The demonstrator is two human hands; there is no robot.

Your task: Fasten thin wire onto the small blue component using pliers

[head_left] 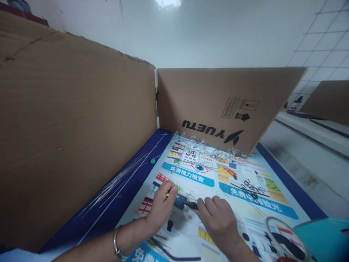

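My left hand (161, 205), with a silver bangle (116, 241) on its wrist, is closed in a pinch. A bit of yellow and black shows between its thumb and finger, too small to name. My right hand (218, 220) is wrapped round a slim black-handled tool (192, 205), whose tip points at the left hand. The tool's kind is unclear. By its tip is a small clear piece (186, 213), blurred against the printed sheet (212, 193).
Straight wires (124, 174) lie along the blue left edge, by a small green piece (152, 161). Cardboard panels (81, 120) stand left and behind. Clear pieces (203, 142) line the back; black rings (253, 191) and a clear round rim (289, 236) are at right.
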